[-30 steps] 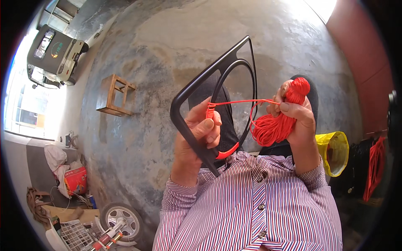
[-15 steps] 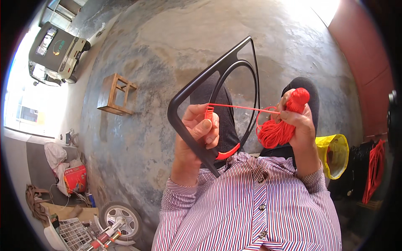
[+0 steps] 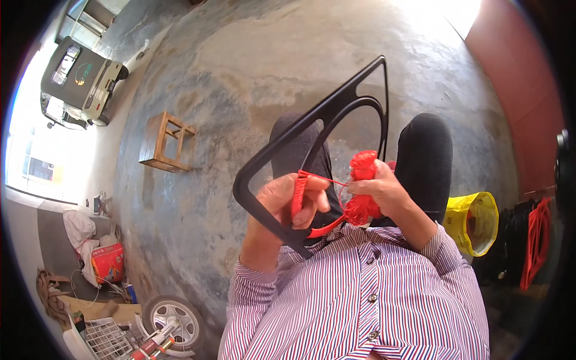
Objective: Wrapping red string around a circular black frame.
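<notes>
Across my lap leans a black frame (image 3: 327, 111), a rounded triangle with a curved inner ring. My left hand (image 3: 279, 193) is closed around that inner ring, where a tight red cord wrapping (image 3: 297, 195) covers part of it. The wrapping also shows lower on the curve, by my shirt. Closed in my right hand (image 3: 385, 189) is a bunched hank of red cord (image 3: 362, 209), close to the right of my left hand. A short strand runs from the hank to the top of the wrapping. My palm hides part of the hank.
At my right stand a yellow bucket (image 3: 459, 217) and red frame-like pieces (image 3: 536, 246). A wooden stool (image 3: 155, 144) is on the concrete floor ahead left. Lower left are a spoked wheel (image 3: 191, 327) and a red bag (image 3: 109, 264). A small vehicle (image 3: 75, 78) stands far left.
My right hand has brought the hank leftward and down, close to my left hand, shortening the strand between them. The black frame has tilted slightly, its top moving right.
</notes>
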The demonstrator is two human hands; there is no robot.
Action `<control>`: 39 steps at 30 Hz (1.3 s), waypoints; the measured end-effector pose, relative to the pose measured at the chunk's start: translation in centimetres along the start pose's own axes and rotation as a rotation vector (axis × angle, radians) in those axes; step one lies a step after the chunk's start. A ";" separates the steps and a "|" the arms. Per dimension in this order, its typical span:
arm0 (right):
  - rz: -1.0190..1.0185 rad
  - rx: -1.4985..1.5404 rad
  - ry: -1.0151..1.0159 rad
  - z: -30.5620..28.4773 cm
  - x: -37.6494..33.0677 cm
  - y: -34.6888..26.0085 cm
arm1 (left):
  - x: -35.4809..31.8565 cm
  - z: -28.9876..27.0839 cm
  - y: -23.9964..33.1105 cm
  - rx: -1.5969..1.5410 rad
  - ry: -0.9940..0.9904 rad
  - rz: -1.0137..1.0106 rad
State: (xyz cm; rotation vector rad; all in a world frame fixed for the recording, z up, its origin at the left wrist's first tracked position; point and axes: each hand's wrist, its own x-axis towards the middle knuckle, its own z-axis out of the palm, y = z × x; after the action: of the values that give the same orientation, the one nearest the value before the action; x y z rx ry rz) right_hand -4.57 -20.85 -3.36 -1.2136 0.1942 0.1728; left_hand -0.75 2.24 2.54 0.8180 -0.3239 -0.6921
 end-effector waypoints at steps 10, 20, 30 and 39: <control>-0.056 0.410 -0.050 3.8 3.2 -3.7 | -0.2 3.7 -0.4 0.233 0.116 0.080; -0.491 0.318 -0.756 4.6 2.6 -8.2 | 0.8 6.5 -1.7 -0.435 -0.057 -0.101; -0.711 -0.105 -0.857 4.8 3.1 -10.0 | 1.3 6.5 -3.0 -0.108 0.060 -0.013; -0.277 0.145 -0.347 0.4 2.4 -4.3 | 0.9 2.5 -2.8 -0.215 0.050 0.097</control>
State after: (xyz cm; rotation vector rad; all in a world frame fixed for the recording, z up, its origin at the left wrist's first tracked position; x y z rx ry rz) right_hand -1.19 -21.86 0.09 -1.0357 -0.2594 0.1220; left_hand -2.59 -1.12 1.98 0.6095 -0.2379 -0.6032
